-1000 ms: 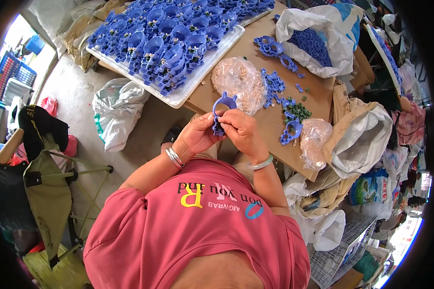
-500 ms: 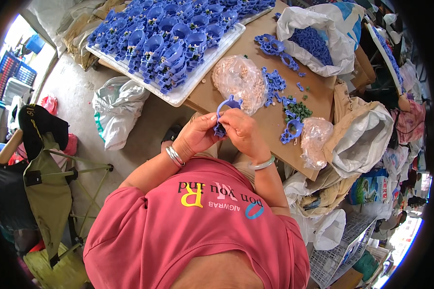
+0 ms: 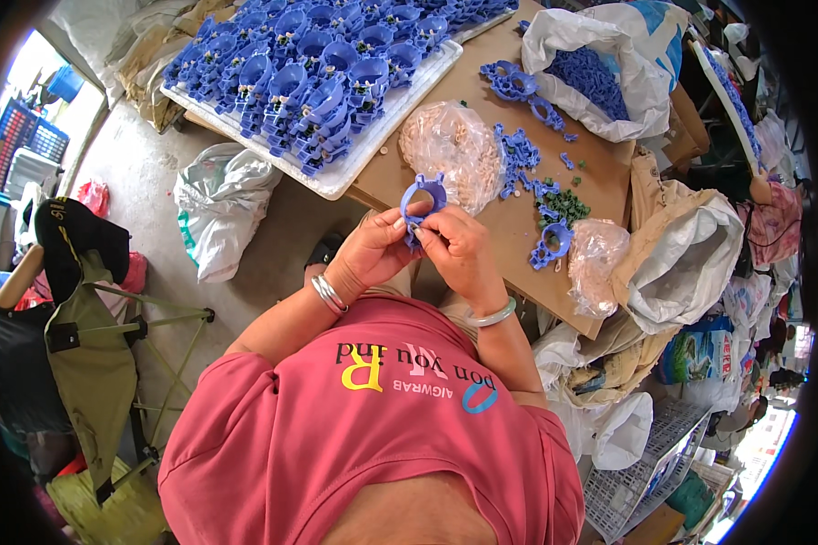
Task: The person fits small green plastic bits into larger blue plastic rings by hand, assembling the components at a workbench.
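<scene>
Between my two hands, just off the table's near edge, is a blue plastic ring-shaped part (image 3: 434, 186) with small ears on its rim. My left hand (image 3: 374, 247) pinches its lower left side. My right hand (image 3: 464, 247) has thumb and fingers closed on the lower right of the same part. Fingertips cover its lower end. Ahead lies a clear bag of small pale pink pieces (image 3: 453, 153). To its right are loose blue parts (image 3: 516, 156), a small heap of dark green pieces (image 3: 563, 207) and another blue ring part (image 3: 552, 243).
A white tray (image 3: 336, 189) piled with blue assembled parts stands far left on the brown table (image 3: 600, 177). A white sack (image 3: 641, 118) of blue pieces sits far right. Another pink-piece bag (image 3: 597, 259) and an open sack (image 3: 691, 263) are right; a folding chair (image 3: 91, 363) stands left.
The blue ring part has turned so its opening shows more, and it sits slightly lower. My right hand's fingers have shifted, with the thumb now showing against the part.
</scene>
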`<state>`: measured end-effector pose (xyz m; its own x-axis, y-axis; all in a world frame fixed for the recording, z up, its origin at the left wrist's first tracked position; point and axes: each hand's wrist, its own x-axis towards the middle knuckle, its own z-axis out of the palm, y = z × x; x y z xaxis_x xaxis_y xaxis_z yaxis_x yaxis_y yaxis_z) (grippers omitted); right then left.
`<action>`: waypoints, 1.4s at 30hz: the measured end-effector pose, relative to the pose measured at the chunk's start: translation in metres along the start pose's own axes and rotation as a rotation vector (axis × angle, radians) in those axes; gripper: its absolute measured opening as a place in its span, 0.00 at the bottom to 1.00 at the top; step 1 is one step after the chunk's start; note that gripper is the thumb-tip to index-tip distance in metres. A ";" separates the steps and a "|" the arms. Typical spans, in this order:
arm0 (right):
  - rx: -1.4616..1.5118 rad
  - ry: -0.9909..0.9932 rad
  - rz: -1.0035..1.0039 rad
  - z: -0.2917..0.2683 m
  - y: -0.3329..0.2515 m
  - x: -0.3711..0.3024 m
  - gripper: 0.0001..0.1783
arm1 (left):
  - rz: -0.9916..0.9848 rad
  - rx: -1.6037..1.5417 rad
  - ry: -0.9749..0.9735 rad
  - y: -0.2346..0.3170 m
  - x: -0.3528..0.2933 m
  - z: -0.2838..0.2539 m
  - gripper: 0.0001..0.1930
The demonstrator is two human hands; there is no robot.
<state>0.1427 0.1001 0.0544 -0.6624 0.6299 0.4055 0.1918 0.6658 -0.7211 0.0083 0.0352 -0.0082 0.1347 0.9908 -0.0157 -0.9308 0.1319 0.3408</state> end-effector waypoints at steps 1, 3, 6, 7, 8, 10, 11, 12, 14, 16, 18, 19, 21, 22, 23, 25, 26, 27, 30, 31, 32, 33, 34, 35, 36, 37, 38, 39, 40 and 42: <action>-0.022 0.016 -0.009 0.000 -0.002 -0.001 0.05 | -0.003 -0.001 -0.009 0.000 0.000 0.001 0.25; -0.051 0.035 -0.018 0.000 -0.006 -0.003 0.05 | 0.011 0.016 -0.085 0.001 -0.001 0.001 0.20; -0.141 0.069 -0.067 0.002 -0.008 -0.002 0.04 | 0.030 0.035 -0.070 0.003 0.001 0.004 0.22; -0.160 0.074 -0.067 0.003 -0.008 -0.003 0.04 | 0.029 0.036 -0.066 0.003 0.001 0.004 0.22; -0.180 0.080 -0.067 0.004 -0.008 -0.003 0.03 | 0.044 0.040 -0.067 0.003 0.001 0.005 0.22; -0.145 0.109 -0.039 0.008 -0.007 -0.003 0.03 | 0.059 0.045 -0.067 0.002 0.001 0.006 0.23; -0.111 0.138 -0.012 0.009 -0.007 -0.004 0.03 | 0.064 0.044 -0.071 0.002 0.001 0.006 0.22; -0.112 0.139 -0.011 0.010 -0.007 -0.005 0.03 | 0.069 0.044 -0.076 0.002 0.001 0.006 0.22; 0.038 0.136 0.125 0.012 -0.008 -0.008 0.03 | 0.082 0.065 -0.085 0.000 -0.001 0.000 0.22; 0.072 0.131 0.156 0.012 -0.008 -0.009 0.03 | 0.094 0.085 -0.095 0.000 -0.002 -0.002 0.22; 0.106 0.126 0.188 0.012 -0.010 -0.009 0.03 | 0.133 0.126 -0.084 0.000 -0.002 -0.002 0.21; 0.064 0.122 0.160 0.012 -0.011 -0.008 0.03 | 0.132 0.127 -0.084 0.001 -0.002 0.000 0.21; 0.022 0.119 0.133 0.012 -0.010 -0.007 0.03 | 0.139 0.135 -0.090 0.002 -0.002 0.003 0.20; 0.032 0.123 0.114 0.012 -0.008 -0.007 0.03 | 0.139 0.136 -0.090 0.002 -0.001 0.002 0.20; 0.041 0.127 0.094 0.012 -0.007 -0.006 0.03 | 0.133 0.117 -0.085 0.002 -0.001 0.001 0.21; 0.104 0.112 0.137 0.008 -0.009 -0.004 0.02 | 0.125 0.099 -0.080 0.002 0.000 0.002 0.21; 0.165 0.096 0.181 0.005 -0.008 -0.004 0.02 | 0.116 0.069 -0.064 0.002 0.001 0.005 0.22; 0.162 0.102 0.183 0.001 -0.006 -0.005 0.02 | 0.105 0.039 -0.050 0.001 0.003 0.008 0.23; 0.149 0.125 0.181 -0.013 -0.004 -0.008 0.02 | 0.067 0.023 -0.060 -0.002 0.006 0.009 0.26; 0.128 0.123 0.179 -0.017 -0.006 -0.009 0.02 | 0.055 0.043 -0.043 -0.003 0.007 0.005 0.27; 0.152 0.103 0.183 -0.019 -0.003 -0.011 0.03 | 0.069 0.039 -0.062 -0.004 0.009 0.001 0.25; 0.114 0.098 0.130 -0.023 -0.006 -0.012 0.02 | 0.071 0.026 -0.064 -0.004 0.008 -0.001 0.25; 0.072 0.090 0.079 -0.028 -0.008 -0.011 0.02 | 0.058 0.068 -0.024 -0.002 0.004 -0.002 0.25; 0.001 0.143 -0.001 -0.031 -0.006 -0.013 0.02 | 0.079 0.089 -0.005 -0.003 0.003 -0.009 0.25; -0.008 0.177 0.016 -0.037 -0.005 -0.016 0.02 | 0.086 0.095 -0.030 -0.001 0.001 -0.003 0.25; -0.017 0.211 0.029 -0.044 -0.006 -0.019 0.02 | 0.072 0.104 -0.035 0.000 -0.001 -0.004 0.25; -0.030 0.260 0.021 -0.053 -0.002 -0.024 0.02 | 0.068 0.119 -0.027 0.000 -0.002 -0.003 0.26; -0.111 0.365 -0.014 -0.067 -0.001 -0.027 0.02 | 0.067 0.133 -0.043 0.000 -0.002 -0.004 0.26; -0.190 0.465 -0.053 -0.081 -0.001 -0.032 0.02 | 0.056 0.131 -0.036 -0.001 -0.002 -0.007 0.26; -0.255 0.682 0.097 -0.107 0.009 -0.047 0.03 | 0.048 0.125 -0.013 -0.002 -0.002 -0.005 0.26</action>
<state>0.2534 0.1194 0.0893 -0.0522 0.7443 0.6658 0.4443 0.6144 -0.6520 0.0081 0.0336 -0.0140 0.0964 0.9952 0.0152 -0.8870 0.0789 0.4551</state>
